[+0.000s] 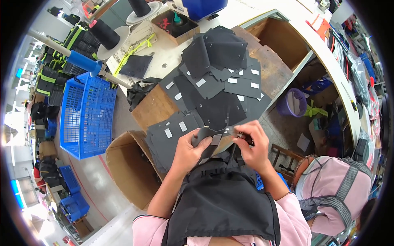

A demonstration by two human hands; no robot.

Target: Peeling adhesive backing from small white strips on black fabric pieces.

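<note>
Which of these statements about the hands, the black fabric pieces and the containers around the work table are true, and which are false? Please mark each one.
1. Both hands hold one black fabric piece between them. True: the left hand and the right hand both grip it.
2. The plastic basket on the left is red. False: it is blue.
3. Many black fabric pieces with white labels lie piled on the table. True.
4. The cardboard box stands on top of the table. False: it stands on the floor beside the table.
5. The small bucket at the right is purple. True.
</note>
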